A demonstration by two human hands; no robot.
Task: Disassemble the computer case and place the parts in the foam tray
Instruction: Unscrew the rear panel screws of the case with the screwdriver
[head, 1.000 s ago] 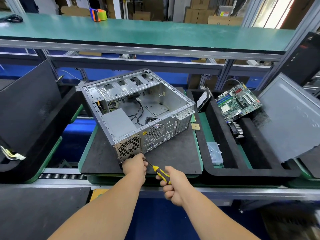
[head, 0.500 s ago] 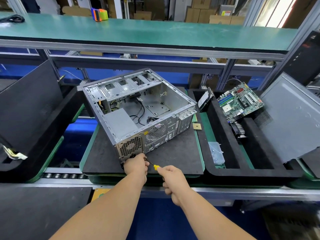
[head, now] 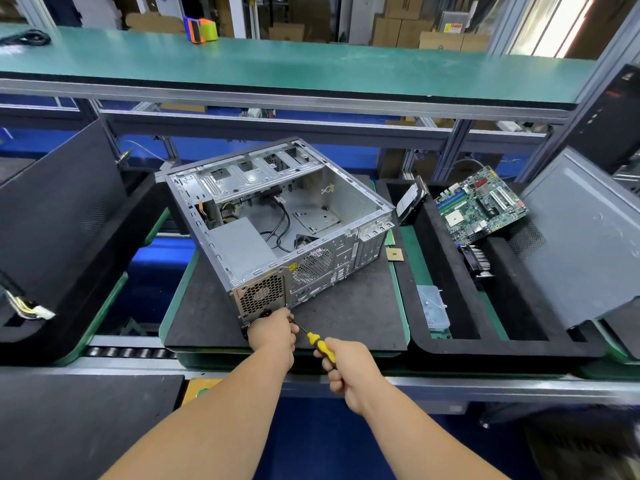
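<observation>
An open grey computer case (head: pixel 277 223) lies on its side on a black foam mat (head: pixel 349 317); its power supply (head: pixel 261 294) sits at the near corner. My left hand (head: pixel 273 332) rests against the case's lower near corner by the power supply, fingers curled at the screwdriver's tip. My right hand (head: pixel 346 368) grips a yellow-and-black screwdriver (head: pixel 320 342) whose shaft points at that corner. The black foam tray (head: pixel 450 348) to the right holds a green motherboard (head: pixel 479 204), a hard drive (head: pixel 410 202), a heatsink (head: pixel 479 263) and a clear screw box (head: pixel 433 310).
A grey side panel (head: pixel 585 233) leans in the tray at the right. Another black foam tray (head: pixel 65 237) stands at the left. A small CPU chip (head: pixel 394 253) lies on the mat beside the case. A green shelf (head: pixel 311 64) runs overhead at the back.
My right hand has turned on the screwdriver handle, first covering most of it and then showing more yellow again. My left hand and the case have stayed put.
</observation>
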